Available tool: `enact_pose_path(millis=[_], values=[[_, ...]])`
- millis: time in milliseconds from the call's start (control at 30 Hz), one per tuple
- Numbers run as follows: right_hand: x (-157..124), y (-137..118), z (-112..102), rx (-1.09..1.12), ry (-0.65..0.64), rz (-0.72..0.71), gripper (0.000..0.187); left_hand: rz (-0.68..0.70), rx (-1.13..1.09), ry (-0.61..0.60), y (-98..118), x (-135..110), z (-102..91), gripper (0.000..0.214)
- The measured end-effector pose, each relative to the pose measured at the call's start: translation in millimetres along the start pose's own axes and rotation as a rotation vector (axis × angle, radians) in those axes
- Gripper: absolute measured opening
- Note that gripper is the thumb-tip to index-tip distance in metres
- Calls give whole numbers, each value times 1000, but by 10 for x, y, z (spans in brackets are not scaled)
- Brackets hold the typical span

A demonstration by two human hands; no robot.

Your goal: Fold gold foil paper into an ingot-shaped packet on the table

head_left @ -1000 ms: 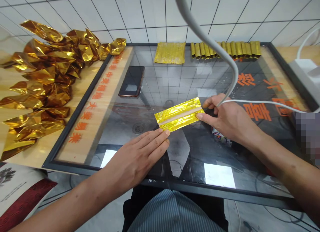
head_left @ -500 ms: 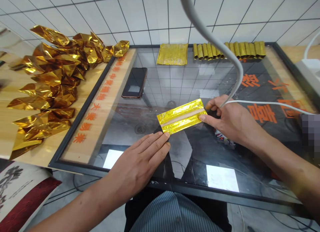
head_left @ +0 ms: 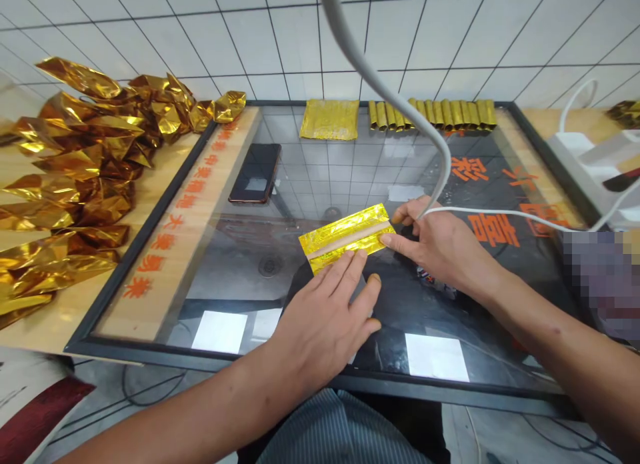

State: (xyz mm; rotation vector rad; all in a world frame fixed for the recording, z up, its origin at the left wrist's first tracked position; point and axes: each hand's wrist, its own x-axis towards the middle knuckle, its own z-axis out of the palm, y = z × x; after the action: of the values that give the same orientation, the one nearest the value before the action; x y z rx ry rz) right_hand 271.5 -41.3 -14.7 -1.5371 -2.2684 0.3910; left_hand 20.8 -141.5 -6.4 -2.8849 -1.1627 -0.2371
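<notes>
A sheet of gold foil paper (head_left: 325, 236) lies slantwise on the glass tabletop, both long edges folded inward so a pale strip shows along its middle. My right hand (head_left: 445, 247) pinches its right end between thumb and fingers. Flat on the paper's lower fold rest the outstretched fingertips of my left hand (head_left: 325, 317), with its thumb and other fingers spread apart over the glass.
Crumpled gold foil pieces (head_left: 100, 131) heap up at the left. Along the back edge are a flat gold stack (head_left: 330, 120) and a row of gold rolls (head_left: 455, 114). A phone (head_left: 256, 173) lies left. A grey cable (head_left: 380, 84) hangs before my view; a power strip (head_left: 575, 157) sits right.
My left hand has moved right and up, from the paper's lower left corner onto its lower fold. My right hand keeps its pinch. The view has shifted slightly.
</notes>
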Motion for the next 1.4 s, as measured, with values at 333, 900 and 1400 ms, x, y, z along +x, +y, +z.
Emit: enact_pose_path(millis=[333, 900, 1400], values=[[11, -41, -27, 34, -21, 61, 26, 25, 42, -32, -59, -1, -29, 59], [-39, -98, -38, 49, -15, 24, 29, 72, 148, -79, -122, 255, -83, 50], [-8, -91, -56, 136, -1, 64, 8, 77, 162, -39, -121, 233, -72, 47]])
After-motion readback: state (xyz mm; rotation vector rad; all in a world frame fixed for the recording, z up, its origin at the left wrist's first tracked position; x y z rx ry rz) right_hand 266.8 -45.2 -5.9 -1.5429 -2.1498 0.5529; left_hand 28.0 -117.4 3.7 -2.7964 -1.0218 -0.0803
